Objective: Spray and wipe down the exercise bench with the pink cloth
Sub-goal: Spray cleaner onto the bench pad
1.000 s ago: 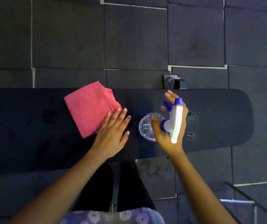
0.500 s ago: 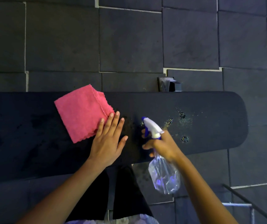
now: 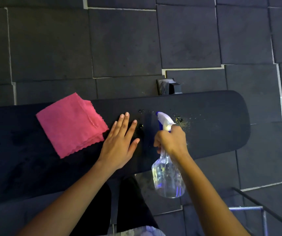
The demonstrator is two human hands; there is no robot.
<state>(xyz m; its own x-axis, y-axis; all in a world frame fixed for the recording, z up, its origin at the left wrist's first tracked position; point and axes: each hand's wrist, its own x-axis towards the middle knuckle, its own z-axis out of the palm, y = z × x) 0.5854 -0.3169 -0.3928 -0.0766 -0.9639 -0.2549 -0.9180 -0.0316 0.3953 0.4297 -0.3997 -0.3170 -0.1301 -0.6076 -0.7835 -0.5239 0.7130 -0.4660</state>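
Observation:
The black padded exercise bench [image 3: 213, 126] runs across the view, rounded at its right end. A folded pink cloth [image 3: 70, 125] lies on its left part. My left hand [image 3: 119, 143] rests flat on the pad just right of the cloth, fingers straight, apart from the cloth's edge. My right hand [image 3: 171, 142] grips the neck of a clear spray bottle [image 3: 168, 178] with a white and blue trigger head [image 3: 164, 120], nozzle pointing at the pad. Wet droplets [image 3: 179, 120] glisten on the bench right of the nozzle.
Dark rubber floor tiles [image 3: 119, 48] surround the bench. A black bench support part [image 3: 168, 88] sticks out behind the pad. A metal frame [image 3: 256, 210] stands at the lower right. My dark-clad legs [image 3: 128, 201] are below the bench's near edge.
The spray bottle swung from lying across the pad to upright with its nozzle over the bench, and droplets appeared on the pad. My left hand slid off the cloth's edge onto the pad.

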